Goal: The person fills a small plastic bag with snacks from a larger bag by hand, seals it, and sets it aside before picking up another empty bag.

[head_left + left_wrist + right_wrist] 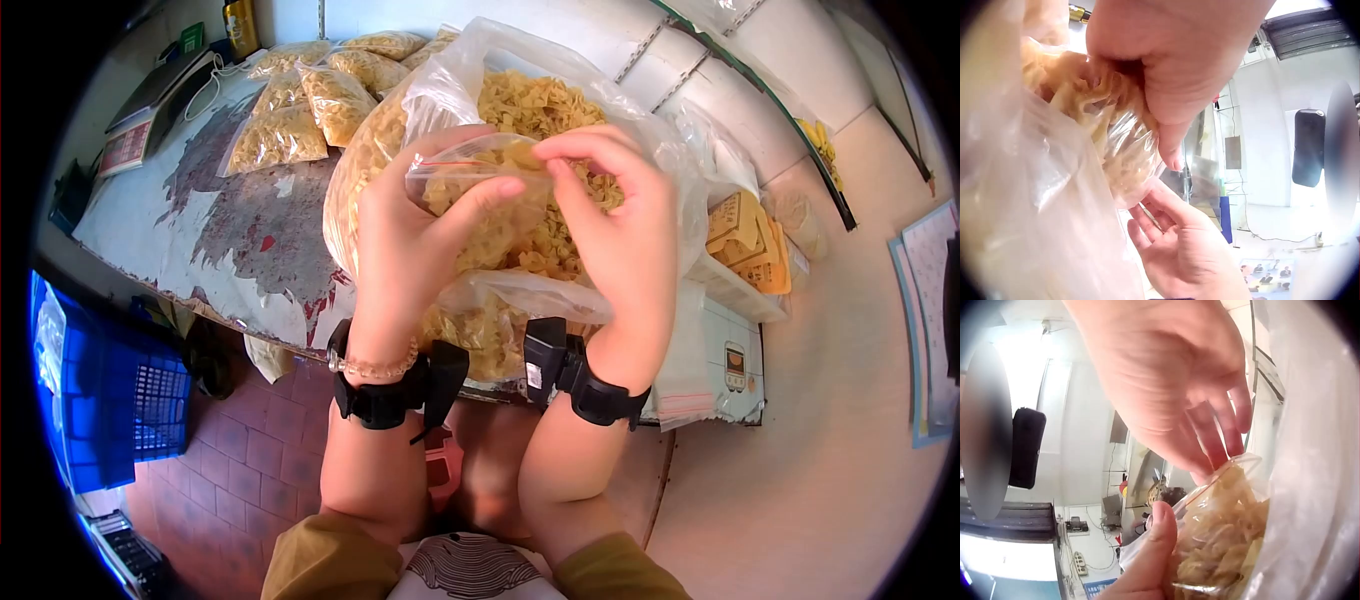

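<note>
My left hand point(405, 235) grips a small clear zip bag point(500, 222) of pale yellow dried flakes around its side, thumb lying across the near face. A red line runs along the bag's top edge. At the opposite top corner, the thumb and index finger of my right hand point(630, 225) pinch that edge. In the right wrist view the flakes fill the zip bag point(1219, 540) up toward the pinched corner. Just behind and below it stands a large open plastic bag point(440, 92), heaped with the same loose flakes point(535, 105).
Several filled zip bags point(285, 130) are piled on the worn table point(200, 215) at the back left. Orange-brown packets point(745, 240) lie right of the large bag, and flat empty zip bags point(690, 395) sit at the table's front right. A blue crate point(95, 380) stands lower left.
</note>
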A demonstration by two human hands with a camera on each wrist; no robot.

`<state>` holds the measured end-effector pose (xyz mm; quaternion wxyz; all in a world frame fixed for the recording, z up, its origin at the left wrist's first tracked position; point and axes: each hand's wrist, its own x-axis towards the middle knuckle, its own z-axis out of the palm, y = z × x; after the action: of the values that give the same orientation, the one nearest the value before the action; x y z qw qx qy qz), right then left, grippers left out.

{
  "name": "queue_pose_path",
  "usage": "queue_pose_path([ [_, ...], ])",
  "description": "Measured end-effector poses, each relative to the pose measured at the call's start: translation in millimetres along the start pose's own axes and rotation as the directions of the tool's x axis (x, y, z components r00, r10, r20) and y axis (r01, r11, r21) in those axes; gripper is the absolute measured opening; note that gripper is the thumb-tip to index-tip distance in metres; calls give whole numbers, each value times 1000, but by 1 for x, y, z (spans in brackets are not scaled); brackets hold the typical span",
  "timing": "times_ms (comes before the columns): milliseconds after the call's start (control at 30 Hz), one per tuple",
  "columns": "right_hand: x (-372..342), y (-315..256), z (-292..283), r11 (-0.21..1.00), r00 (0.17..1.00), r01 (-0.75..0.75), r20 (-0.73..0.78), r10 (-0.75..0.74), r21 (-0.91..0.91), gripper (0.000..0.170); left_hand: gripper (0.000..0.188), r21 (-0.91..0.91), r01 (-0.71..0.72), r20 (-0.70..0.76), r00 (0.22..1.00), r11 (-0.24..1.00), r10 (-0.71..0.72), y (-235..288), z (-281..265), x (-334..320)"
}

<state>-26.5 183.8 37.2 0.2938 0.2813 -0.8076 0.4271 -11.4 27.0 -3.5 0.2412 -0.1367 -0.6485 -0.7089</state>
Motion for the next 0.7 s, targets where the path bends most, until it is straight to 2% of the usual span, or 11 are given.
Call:
queue_pose_path([
  [33,0,-2,2,999,998,46,41,-45,-25,10,40,2,-17,-3,1000,1000,17,-2,0,0],
  [67,0,-4,3,1000,996,-6,91,4,12,13,40,4,-33,-6,999,999,33,-3,-1,0],
  [200,-3,-10,8,999,992,30,119,-31,16,18,39,-29,-18,-6,1000,999,17,-3,-2,-1],
  [300,-5,-16,11,985,982,148,130,-136,-90,26,36,-60,1,-29,1000,998,-3,-5,-1,-1],
  [333,-6,-29,10,985,974,-24,219,62,-171,29,35,-29,-34,-37,999,999,33,-7,-1,0],
  [367,-6,-36,11,946,921,-184,288,260,-266,32,35,2,-70,-45,997,998,70,-8,-1,0],
  [400,-6,-35,14,890,897,-200,289,335,-410,34,35,4,-69,-47,996,998,69,-8,-1,-1],
  [433,-8,-34,16,890,897,-199,291,334,-409,34,35,48,-39,-34,999,998,41,-7,-1,-2],
  [500,-10,-33,19,878,928,-187,216,305,-440,16,35,93,-14,-25,1000,996,16,-6,0,-3],
  [633,-14,-29,11,862,940,-147,203,274,-486,16,39,75,-103,25,994,992,102,-6,2,-2],
  [700,-16,-35,4,834,957,-115,166,239,-540,17,40,151,-122,77,991,981,111,-2,2,-3],
])
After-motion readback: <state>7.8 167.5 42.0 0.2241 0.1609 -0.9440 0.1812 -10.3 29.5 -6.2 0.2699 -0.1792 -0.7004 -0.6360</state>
